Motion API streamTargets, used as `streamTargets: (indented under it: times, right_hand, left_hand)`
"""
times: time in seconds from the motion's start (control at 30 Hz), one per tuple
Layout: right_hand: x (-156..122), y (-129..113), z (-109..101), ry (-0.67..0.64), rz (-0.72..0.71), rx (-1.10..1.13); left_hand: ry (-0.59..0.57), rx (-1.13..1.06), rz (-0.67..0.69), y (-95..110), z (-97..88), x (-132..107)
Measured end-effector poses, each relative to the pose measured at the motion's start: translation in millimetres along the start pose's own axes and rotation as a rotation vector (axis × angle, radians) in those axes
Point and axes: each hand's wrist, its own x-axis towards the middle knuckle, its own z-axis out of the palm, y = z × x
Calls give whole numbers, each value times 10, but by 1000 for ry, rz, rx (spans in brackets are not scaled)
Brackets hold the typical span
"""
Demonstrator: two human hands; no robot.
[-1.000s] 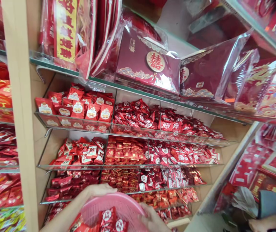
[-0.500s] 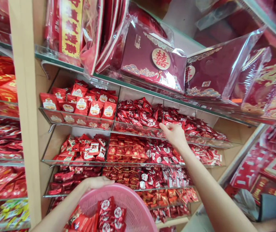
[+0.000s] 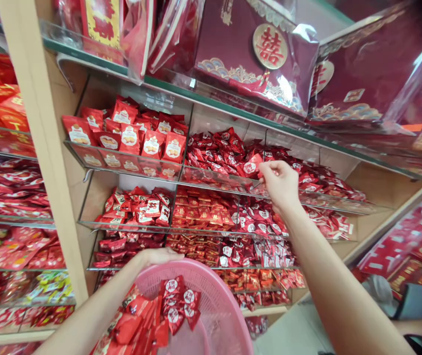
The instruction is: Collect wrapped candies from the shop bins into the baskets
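My right hand (image 3: 282, 186) is at the front of the upper candy shelf, its thumb and fingers pinched on a small red candy packet (image 3: 252, 165) with a white label. Just behind it lies a heap of dark red wrapped candies (image 3: 229, 145). Below and to the left, my left hand (image 3: 160, 256) grips the rim of a pink plastic basket (image 3: 233, 301); its fingertips go out of sight over the edge. Inside the basket are red packets with round white labels (image 3: 175, 315) and a pile of flat, bright red packets (image 3: 133, 325).
A clear shelf lip (image 3: 218, 178) runs under my right hand. Above is a glass shelf (image 3: 233, 106) with purple boxes (image 3: 248, 44) in plastic. A wooden post (image 3: 44, 148) stands at left. Larger red packets (image 3: 129, 135) fill the left compartment. Part of another person's arm (image 3: 418, 328) shows at lower right.
The view has shifted closer to the shelves. My right hand has closed on a candy packet at the shelf front. My left hand stays on the basket rim.
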Motion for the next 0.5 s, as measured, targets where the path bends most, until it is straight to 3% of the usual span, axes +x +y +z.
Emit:
streamTargets:
  times: [0.17,0.27,0.33,0.43,0.5]
  right_hand:
    - [-45,-162,-119,94,-77,251]
    - [-313,-256,-183,58,-16,384]
    - [-632,-232,-178,-101,152,444]
    - [-1202,-40,-83,-457,531,505]
    - [-1534,136,17,-585,703,528]
  left_hand:
    - [-15,5,-18,-5,-3,-9]
    - [-15,-23,-13,-31,-6,-6]
    - [-9,-55,3,-60,-10,0]
    - [2,-92,13,-103,-12,17]
    - [18,-93,21,-121,-6,33]
